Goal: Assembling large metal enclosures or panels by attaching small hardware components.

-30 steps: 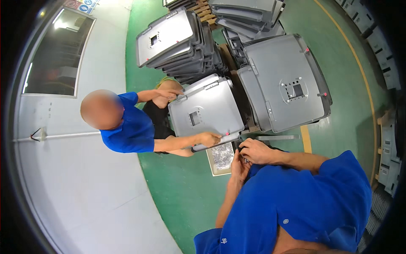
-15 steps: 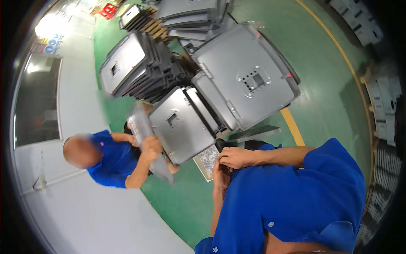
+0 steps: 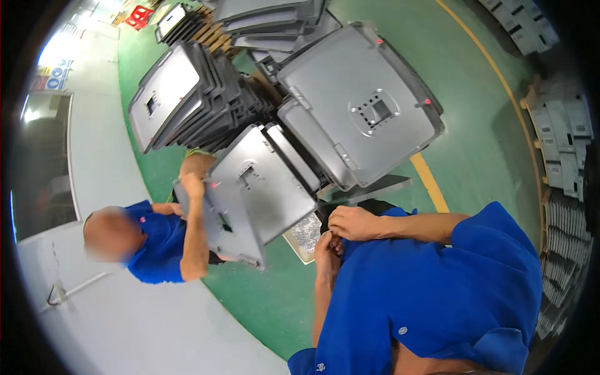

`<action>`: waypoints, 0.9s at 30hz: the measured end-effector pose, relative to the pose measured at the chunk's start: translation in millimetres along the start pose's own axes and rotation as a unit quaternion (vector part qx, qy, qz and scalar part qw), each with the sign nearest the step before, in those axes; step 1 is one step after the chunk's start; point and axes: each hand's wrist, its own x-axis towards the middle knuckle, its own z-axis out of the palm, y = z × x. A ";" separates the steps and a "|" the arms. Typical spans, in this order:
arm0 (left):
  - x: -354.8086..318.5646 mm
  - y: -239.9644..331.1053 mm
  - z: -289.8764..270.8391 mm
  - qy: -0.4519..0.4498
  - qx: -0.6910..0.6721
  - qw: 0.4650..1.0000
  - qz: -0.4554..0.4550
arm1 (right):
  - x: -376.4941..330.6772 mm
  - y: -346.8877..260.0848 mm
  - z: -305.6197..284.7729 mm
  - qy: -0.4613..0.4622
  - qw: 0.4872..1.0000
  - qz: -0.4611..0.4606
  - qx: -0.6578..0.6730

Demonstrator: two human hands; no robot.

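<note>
My right hand (image 3: 353, 223) and my left hand (image 3: 327, 252) meet close to my body, fingertips together. Both are closed in a pinch; whatever lies between the fingers is too small or hidden to name. Just left of them, a pale tray (image 3: 289, 242) holds many small shiny metal pieces. Beyond the tray a grey panel (image 3: 278, 194) with a square cutout lies tilted. Past it, a larger grey panel (image 3: 325, 75) with hinges, red-tipped corners and a hole pattern lies on top of others.
On the left a co-worker in a blue shirt (image 3: 165, 253) holds another grey panel (image 3: 234, 228) upright. Stacks of panels (image 3: 165, 94) stand farther back on the green floor (image 3: 262, 306). A white wall (image 3: 144, 312) runs along the left; piled grey parts (image 3: 562, 144) line the right.
The co-worker's panel has swung round and shows its broad face in front of the tilted panel. My hands stay together, the right slightly higher. The view has shifted a little.
</note>
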 end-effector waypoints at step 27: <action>13.6 29.9 -63.5 0.025 -0.171 0.984 0.032 | 91.9 -18.4 49.3 -0.120 0.992 0.022 0.029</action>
